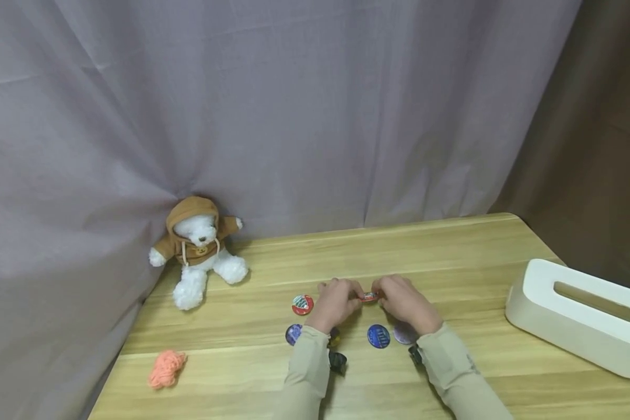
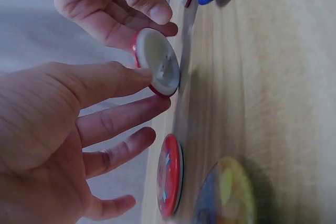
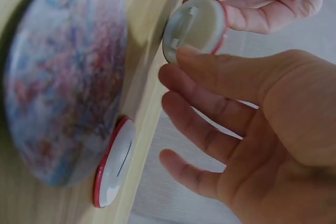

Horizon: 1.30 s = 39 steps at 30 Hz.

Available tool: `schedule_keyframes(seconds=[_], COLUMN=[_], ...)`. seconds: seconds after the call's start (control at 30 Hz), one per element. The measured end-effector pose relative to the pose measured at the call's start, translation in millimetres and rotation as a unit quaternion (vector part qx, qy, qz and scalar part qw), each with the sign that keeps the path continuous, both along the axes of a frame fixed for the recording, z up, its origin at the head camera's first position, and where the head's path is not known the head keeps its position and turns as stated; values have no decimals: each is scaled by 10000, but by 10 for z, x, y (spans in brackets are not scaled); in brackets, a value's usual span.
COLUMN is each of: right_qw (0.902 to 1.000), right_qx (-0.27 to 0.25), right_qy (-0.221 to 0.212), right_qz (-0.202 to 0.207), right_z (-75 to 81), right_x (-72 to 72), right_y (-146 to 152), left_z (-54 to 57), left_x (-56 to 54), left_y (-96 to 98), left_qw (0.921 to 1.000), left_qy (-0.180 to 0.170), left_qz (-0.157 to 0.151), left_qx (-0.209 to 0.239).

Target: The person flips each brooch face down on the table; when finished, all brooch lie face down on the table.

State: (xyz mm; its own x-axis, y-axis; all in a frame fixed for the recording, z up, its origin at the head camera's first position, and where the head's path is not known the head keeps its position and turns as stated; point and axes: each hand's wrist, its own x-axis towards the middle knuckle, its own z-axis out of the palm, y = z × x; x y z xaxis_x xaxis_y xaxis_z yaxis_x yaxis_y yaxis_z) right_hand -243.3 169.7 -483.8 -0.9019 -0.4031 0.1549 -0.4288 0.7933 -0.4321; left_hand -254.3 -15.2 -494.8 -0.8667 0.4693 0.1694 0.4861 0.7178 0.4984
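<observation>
Both hands hold one red-rimmed button badge just above the table. Its pale back, with a pin clasp, shows in the left wrist view. The left hand pinches one edge, thumb on the back; its other fingers spread apart. At the opposite edge the right hand pinches with thumb and forefinger. Nearby lie a red badge with a tree picture, a purple badge, a blue badge and a lilac badge. The left wrist partly covers a yellow badge in the head view.
A white plush bear in a brown hoodie sits at the back left. Coral yarn lies at the front left of the wooden table. On the right stands a white box with a slot on top. A grey curtain hangs behind.
</observation>
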Motion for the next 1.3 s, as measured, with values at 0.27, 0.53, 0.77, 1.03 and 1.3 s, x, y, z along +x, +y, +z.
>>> schedule_keyframes(seconds=[0.27, 0.53, 0.77, 1.03, 1.3], right_qw=[9990, 9989, 9987, 9986, 9994], right_qx=[-257, -269, -355, -402, -231], right_qy=[319, 122, 129, 261, 257], right_qz=[195, 358, 345, 235, 68], right_z=[-13, 14, 24, -30, -42], right_x=[-29, -40, -32, -28, -7], right_y=[14, 19, 47, 4, -4], left_z=[27, 22, -15, -79, -95], left_x=[-32, -48, -49, -49, -26], left_y=[-35, -46, 7, 60, 98], left_qw=[9997, 9995, 9996, 9980, 9964], left_qy=[220, 223, 210, 514, 703], left_qz=[127, 189, 162, 188, 223], left_qx=[53, 73, 24, -312, -409])
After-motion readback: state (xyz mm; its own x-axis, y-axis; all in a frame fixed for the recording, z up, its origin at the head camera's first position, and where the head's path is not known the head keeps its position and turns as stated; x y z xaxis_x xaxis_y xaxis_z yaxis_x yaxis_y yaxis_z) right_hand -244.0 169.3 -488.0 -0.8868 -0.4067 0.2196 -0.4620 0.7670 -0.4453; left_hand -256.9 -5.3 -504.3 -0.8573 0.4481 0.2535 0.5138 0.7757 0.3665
